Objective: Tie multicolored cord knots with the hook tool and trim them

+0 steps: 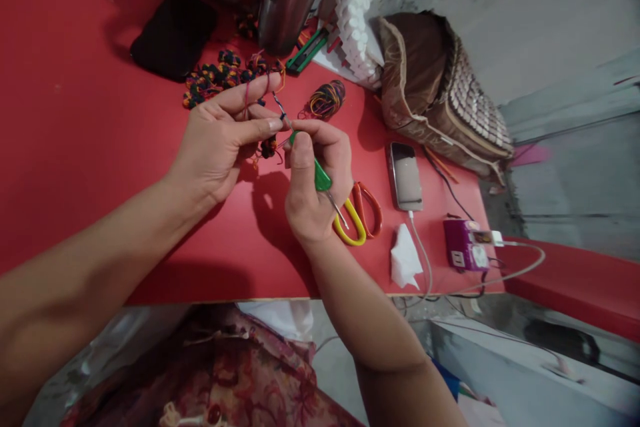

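My right hand point(314, 181) is closed round a crochet hook with a green grip point(321, 179); its metal tip points up toward my left fingers. My left hand point(220, 140) pinches a small dark multicoloured crochet piece point(269, 146) between thumb and fingers, with thin yarn running over the outstretched index finger. Both hands hover just above the red table point(75, 113), touching each other at the fingertips.
A pile of finished multicoloured crochet pieces point(215, 77) and a yarn skein point(326, 99) lie behind the hands. Scissors with yellow and orange handles point(363, 217), a phone point(406, 175) on a cable, a tissue point(404, 259), a purple power adapter point(465, 245), a brown bag point(435, 90) and a black pouch point(173, 33) surround them.
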`<state>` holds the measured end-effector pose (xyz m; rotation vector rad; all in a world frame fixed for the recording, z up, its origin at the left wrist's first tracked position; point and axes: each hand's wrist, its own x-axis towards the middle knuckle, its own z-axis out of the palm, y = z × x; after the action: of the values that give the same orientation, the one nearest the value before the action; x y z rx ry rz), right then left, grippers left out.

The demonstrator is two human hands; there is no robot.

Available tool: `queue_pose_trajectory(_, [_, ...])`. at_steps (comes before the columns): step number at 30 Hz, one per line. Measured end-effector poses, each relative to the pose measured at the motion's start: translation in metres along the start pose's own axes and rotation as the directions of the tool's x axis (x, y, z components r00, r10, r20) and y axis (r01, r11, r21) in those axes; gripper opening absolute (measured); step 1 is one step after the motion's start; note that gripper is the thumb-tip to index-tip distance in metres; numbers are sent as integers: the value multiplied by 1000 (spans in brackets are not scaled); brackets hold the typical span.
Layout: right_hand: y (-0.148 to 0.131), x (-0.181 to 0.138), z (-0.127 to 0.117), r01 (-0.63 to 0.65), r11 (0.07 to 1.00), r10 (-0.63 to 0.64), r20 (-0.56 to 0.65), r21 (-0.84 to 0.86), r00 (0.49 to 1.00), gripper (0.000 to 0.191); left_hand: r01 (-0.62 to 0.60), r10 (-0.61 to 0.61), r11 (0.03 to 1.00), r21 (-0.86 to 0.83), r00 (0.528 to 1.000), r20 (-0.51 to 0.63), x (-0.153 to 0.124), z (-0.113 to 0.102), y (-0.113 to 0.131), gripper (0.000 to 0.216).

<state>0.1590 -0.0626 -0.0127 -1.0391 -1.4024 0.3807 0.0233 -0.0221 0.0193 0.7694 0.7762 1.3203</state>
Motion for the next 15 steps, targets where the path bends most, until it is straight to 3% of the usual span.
queue_pose_trajectory(7, [-4,3,-9,30,993,-32,15,111,999,20,14,-21,996,85,996,83,7,-12,11,40])
queue_pose_trajectory(15, [-3,7,-11,59,997,-62,67,48,996,22,38,-50,993,112,993,109,16,-24,22,31])
